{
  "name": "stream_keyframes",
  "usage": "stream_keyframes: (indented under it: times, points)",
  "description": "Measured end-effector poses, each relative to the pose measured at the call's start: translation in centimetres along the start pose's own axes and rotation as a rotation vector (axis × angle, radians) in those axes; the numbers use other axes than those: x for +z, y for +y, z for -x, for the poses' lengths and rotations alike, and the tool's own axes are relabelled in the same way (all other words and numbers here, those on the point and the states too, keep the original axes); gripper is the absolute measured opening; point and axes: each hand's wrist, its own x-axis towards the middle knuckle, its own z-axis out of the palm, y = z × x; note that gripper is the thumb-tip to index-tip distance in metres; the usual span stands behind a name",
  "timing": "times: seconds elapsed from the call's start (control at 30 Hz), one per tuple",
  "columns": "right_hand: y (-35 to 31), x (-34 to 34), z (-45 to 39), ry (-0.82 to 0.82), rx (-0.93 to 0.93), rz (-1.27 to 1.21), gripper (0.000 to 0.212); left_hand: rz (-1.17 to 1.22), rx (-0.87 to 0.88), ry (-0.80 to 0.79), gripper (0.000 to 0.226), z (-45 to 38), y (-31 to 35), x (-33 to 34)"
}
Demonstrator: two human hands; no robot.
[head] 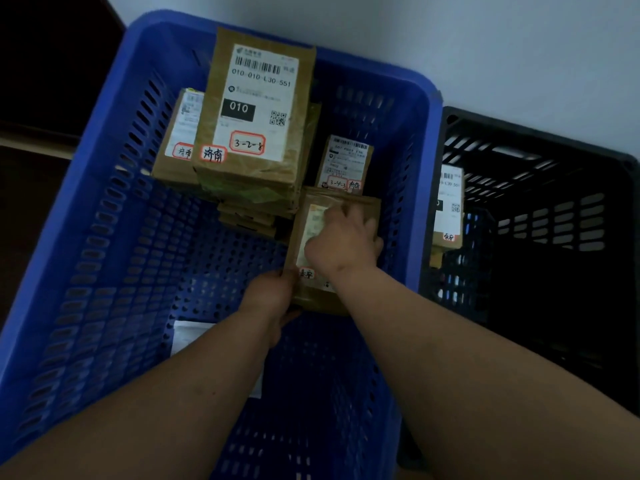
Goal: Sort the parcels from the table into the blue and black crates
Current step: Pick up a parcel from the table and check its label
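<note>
Blue crate [104,209] left floor free; parcel stack [249,133] blocks rear.

The blue crate [104,258] and the black crate [554,237] stand side by side against a pale wall [485,46], their rims touching or nearly so. What they rest on is hidden beneath them; only dark strips show at left and bottom right.
</note>
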Motion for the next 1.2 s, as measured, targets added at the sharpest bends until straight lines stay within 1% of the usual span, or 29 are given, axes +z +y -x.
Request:
stream_keyframes:
  times: [0.13,0.2,0.27,0.4,0.5,0.63,0.77,0.87,1.0,1.2]
  points:
    - [0.2,-0.3,0.8,-0.075,-0.013,0.057,0.045,-0.056,0.029,0.003,0.047,0.6,-0.1,-1.1]
    - [0.2,-0.8,1.1,-0.116,-0.005,0.066,0.047,-0.086,0.046,0.026,0.052,1.2,0.2,-1.7]
    - [0.1,-1.5,1.5,-0.164,0.003,0.068,0.051,-0.15,0.082,0.056,0.052,2.1,0.8,-2.2]
    - [0.1,-3.2,2.8,-0.257,-0.036,0.093,0.055,-0.392,0.215,0.125,0.052,4.3,1.7,-3.3]
    - [0.0,-4.9,4.2,-0.287,-0.109,0.147,0.056,-0.54,0.319,0.124,0.055,6.5,2.0,-3.8]
    - [0.3,-7.8,6.7,-0.262,-0.267,0.282,0.054,-0.751,0.422,0.136,0.061,10.4,2.6,-3.5]
    - [1.0,-10.8,9.8,-0.205,-0.411,0.446,0.054,-0.986,0.539,0.224,0.063,14.6,3.3,-2.8]
    - [2.4,-12.8,12.5,-0.141,-0.471,0.516,0.049,-1.145,0.603,0.283,0.062,18.3,3.5,-2.0]
    - [5.3,-15.1,16.7,-0.082,-0.471,0.532,0.05,-1.322,0.686,0.302,0.053,22.6,2.8,-0.9]
    - [11.2,-16.4,23.2,0.004,-0.362,0.489,0.052,-1.426,0.807,0.238,0.057,26.8,0.0,0.6]
